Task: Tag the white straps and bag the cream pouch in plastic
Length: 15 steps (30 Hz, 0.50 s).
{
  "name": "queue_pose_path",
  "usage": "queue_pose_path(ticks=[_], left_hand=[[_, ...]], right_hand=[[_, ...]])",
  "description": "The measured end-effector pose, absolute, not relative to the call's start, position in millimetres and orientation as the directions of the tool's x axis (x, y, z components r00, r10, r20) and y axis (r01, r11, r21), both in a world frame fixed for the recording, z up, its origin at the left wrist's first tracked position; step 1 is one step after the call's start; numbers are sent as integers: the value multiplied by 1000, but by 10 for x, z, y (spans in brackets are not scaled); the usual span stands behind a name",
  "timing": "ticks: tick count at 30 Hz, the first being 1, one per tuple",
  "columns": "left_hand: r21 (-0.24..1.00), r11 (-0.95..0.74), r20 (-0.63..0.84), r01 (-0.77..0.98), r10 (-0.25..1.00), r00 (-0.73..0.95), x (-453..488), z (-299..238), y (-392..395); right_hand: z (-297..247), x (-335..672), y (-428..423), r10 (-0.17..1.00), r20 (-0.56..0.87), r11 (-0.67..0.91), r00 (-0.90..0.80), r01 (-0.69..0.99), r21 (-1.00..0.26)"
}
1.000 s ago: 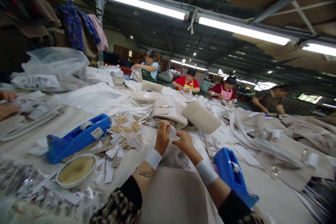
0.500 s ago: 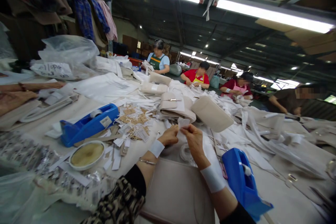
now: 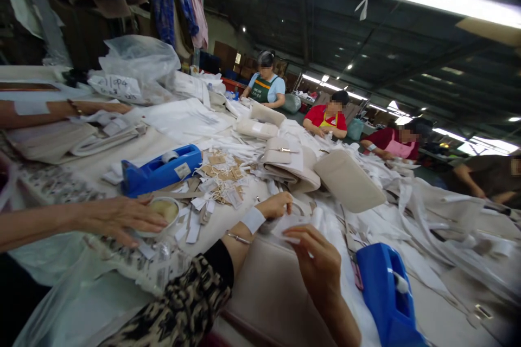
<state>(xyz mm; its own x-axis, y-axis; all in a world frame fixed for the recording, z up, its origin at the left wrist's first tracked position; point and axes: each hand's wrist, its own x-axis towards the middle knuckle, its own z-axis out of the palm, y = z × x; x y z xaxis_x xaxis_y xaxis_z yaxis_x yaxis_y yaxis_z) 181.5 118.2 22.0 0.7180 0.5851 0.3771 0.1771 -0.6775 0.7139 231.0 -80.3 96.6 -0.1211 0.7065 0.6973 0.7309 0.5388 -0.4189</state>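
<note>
White paper slip (image 3: 291,226) pinched low in the frame

The fingers of the right hand (image 3: 315,263) are spread but close narrowly on the slip's lower edge. The left hand (image 3: 277,206) curls just above it, with its fingers bent tightly; whether they grip the slip or only rest on it, I cannot tell. A light hold at the edge looks like the sound way to handle it, leaving the slip's face uncovered and unbent.

A white wrist band (image 3: 253,220) circles the left wrist, and a beige bag panel (image 3: 264,295) lies beneath the forearms. Just right, at the lower right, sits a blue tape dispenser (image 3: 385,295); a second blue tape dispenser (image 3: 160,169) stands left of centre on the surface (image 3: 126,154), beside kraft hang tags (image 3: 217,168). A co-worker's hand (image 3: 118,219) rests near a round tin (image 3: 163,210) at the left. A beige handbag (image 3: 285,160) with a gold clasp lies upper centre.
</note>
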Motion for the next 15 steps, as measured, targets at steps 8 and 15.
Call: queue_pose_path(ticks=[8,15], left_hand=[[654,-726,282,211,493,823,1832,202,1186],[530,-806,225,264,434,872,1843,226,1133]], right_hand=[[447,2202,-1295,750,601,573,-278,727,-378],[432,2125,-1390,727,583,602,-363,744,-288]])
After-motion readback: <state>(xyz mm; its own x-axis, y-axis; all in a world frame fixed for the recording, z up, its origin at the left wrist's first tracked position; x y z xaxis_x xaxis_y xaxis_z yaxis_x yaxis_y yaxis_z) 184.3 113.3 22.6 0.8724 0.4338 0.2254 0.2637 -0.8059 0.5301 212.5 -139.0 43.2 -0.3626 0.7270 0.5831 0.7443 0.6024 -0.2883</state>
